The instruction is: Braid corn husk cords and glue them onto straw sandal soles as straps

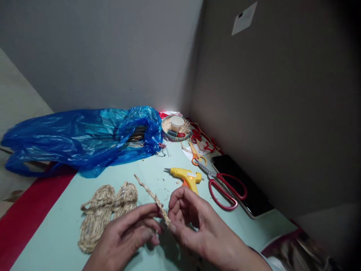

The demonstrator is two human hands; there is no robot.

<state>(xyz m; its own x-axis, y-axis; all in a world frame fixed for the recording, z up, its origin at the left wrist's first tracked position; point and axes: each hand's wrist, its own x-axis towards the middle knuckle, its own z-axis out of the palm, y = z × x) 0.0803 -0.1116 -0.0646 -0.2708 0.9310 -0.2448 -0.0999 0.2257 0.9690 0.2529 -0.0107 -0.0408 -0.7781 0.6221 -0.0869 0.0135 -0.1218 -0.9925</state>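
My right hand (194, 226) pinches the lower end of a thin braided straw cord (153, 196) between thumb and fingers. The cord slants up to the left, its far end free above the table. My left hand (132, 231) is open beside it, fingers apart and bent, with the top fingertip at the cord near its lower end. Left of the cord lie a pair of small woven straw slippers (97, 218), partly hidden behind my left hand. Just beyond my right hand is a yellow glue gun (187, 177), its handle partly covered by that hand.
Red-handled scissors (225, 188) rest against a black phone (239, 184) on the right. Behind are orange-handled scissors (195, 153) and a woven basket (166, 131) holding a white cup (176, 123). A blue plastic bag (84, 135) spreads across the back left. Walls meet behind the table.
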